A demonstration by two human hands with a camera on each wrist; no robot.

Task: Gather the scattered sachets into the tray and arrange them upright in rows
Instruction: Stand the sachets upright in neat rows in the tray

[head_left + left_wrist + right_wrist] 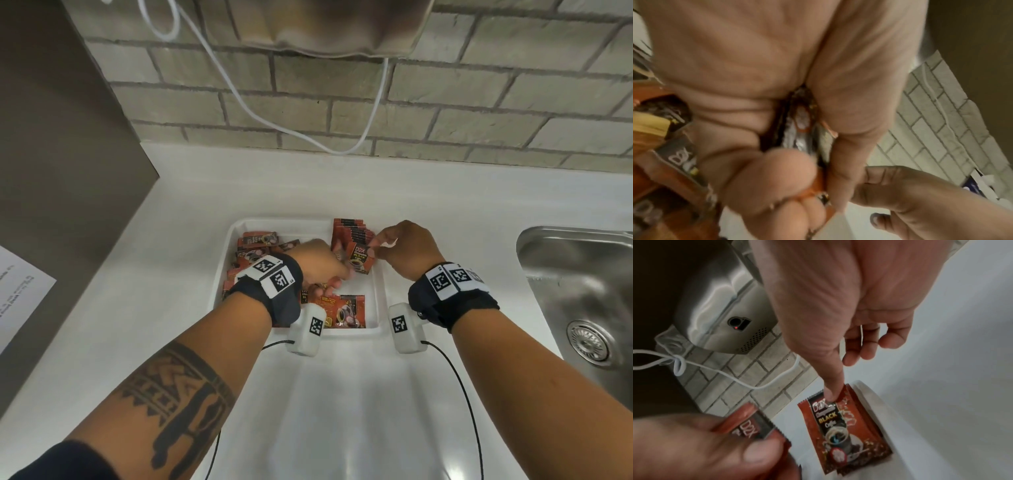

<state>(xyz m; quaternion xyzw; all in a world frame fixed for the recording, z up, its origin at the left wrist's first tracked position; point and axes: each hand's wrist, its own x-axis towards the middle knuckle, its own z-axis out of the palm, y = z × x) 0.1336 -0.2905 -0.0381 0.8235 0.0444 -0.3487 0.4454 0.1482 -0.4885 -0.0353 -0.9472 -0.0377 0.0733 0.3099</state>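
Observation:
A white tray (281,221) sits on the white counter. Several red-brown coffee sachets stand upright in a row (352,233) at its far right corner. My right hand (374,245) pinches the top of the front sachet (361,262); in the right wrist view one fingertip (830,395) lies on that sachet (840,426). My left hand (325,274) hovers over the tray's middle and grips a small bundle of sachets (799,123). Loose sachets (253,253) lie piled along the tray's left side, partly hidden under my left wrist. Another sachet (346,310) lies flat near the front.
A steel sink (582,291) is sunk into the counter to the right. A sheet of paper (20,291) lies at the far left beside a brown panel (51,137). A hand dryer (335,27) and its white cable (274,126) hang on the brick wall behind.

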